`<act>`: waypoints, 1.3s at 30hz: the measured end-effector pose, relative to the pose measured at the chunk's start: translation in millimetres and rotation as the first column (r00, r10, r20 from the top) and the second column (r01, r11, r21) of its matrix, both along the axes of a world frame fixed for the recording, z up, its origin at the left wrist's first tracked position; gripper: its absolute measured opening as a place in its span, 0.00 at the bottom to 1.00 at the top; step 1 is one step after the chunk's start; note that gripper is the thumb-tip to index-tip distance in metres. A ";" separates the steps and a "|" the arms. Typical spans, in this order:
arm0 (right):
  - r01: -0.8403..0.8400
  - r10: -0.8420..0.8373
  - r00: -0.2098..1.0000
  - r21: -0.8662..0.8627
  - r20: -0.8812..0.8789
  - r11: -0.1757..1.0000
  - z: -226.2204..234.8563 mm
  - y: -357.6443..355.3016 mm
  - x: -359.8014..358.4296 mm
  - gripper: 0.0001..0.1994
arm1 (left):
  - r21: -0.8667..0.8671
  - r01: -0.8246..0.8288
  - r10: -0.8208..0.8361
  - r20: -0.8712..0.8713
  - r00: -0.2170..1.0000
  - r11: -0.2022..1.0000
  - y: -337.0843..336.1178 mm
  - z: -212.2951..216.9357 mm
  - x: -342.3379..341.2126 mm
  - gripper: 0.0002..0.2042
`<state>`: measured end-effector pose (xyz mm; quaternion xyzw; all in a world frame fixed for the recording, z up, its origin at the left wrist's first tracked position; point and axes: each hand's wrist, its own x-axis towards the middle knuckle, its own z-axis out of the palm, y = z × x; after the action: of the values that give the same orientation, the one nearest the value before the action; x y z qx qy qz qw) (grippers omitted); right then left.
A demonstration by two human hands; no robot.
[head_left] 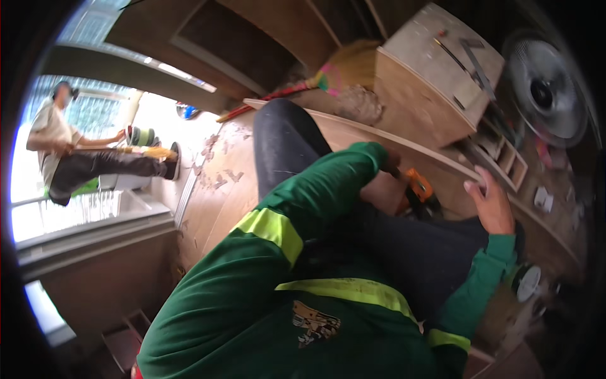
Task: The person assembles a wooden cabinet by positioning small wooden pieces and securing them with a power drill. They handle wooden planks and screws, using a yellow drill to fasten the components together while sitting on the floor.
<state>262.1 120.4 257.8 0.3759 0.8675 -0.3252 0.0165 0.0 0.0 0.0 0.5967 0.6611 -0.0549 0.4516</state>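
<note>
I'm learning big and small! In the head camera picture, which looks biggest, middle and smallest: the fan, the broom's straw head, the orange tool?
Biggest to smallest as they look:
1. Fan
2. Broom's straw head
3. Orange tool, partly hidden

Bright window (pixel 76 114) at left, plywood floor (pixel 214 202), wooden cabinet (pixel 435 82), standing fan (pixel 546 91), broom (pixel 341 69)

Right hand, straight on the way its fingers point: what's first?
Likely the wooden board edge just beyond the right hand; the fingers point up toward it. Depth is unclear, and they may already touch it.
</note>
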 end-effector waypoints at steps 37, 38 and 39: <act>0.056 -0.042 0.986 -0.084 0.159 0.995 -6.3 10.4 19.9 0.29 | 0.466 -0.007 0.071 -0.120 0.990 0.885 26.3 86.2 -35.5 0.27; 0.057 -0.043 0.987 -0.083 0.157 0.995 -8.1 10.9 20.3 0.29 | 0.456 0.030 0.059 -0.181 0.982 0.889 20.7 84.7 -53.6 0.30; 0.045 -0.034 0.987 -0.069 0.158 0.997 -10.8 11.9 18.9 0.28 | 0.404 0.007 0.065 -0.162 0.985 0.915 16.6 80.0 -67.3 0.32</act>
<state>281.0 132.4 247.0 0.4164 0.8436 -0.3264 0.0916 -67.3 16.6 80.0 0.6600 0.7035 0.0379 0.2611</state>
